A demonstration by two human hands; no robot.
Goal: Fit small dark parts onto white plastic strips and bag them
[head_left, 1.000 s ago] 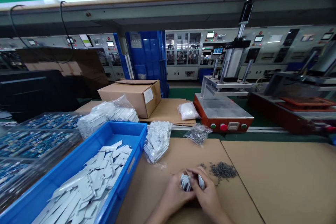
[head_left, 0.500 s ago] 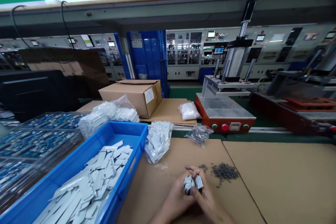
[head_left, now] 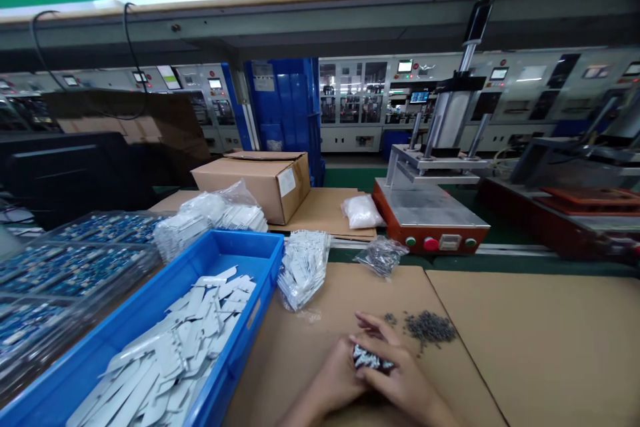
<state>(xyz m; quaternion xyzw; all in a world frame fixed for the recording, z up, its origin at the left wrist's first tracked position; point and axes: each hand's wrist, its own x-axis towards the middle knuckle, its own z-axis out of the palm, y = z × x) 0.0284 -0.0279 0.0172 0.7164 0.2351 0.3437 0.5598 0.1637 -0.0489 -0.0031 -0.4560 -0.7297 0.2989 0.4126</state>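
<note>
A bunch of thin white plastic pieces (head_left: pixel 369 357) is held between my two hands above the cardboard sheet, their ends showing among the fingers. My left hand (head_left: pixel 336 373) is closed round the bunch from the left. From the right, my right hand (head_left: pixel 400 368) wraps over it, fingers across the top and thumb below. How many pieces there are, and their lower parts, is hidden by the hands. Just beyond my right hand lies a pile of small dark grey parts (head_left: pixel 431 327).
At left stands a blue bin (head_left: pixel 267 267) of flat white plastic pieces, with clear trays of blue circuit boards (head_left: pixel 95 260) beside it. Bagged white pieces (head_left: pixel 304 267) and a bag of dark parts (head_left: pixel 383 255) lie ahead. A press (head_left: pixel 433 207) stands behind.
Half a second ago the bunch was split into two groups; now it shows as one. My right hand has moved its fingers over the top of it.
</note>
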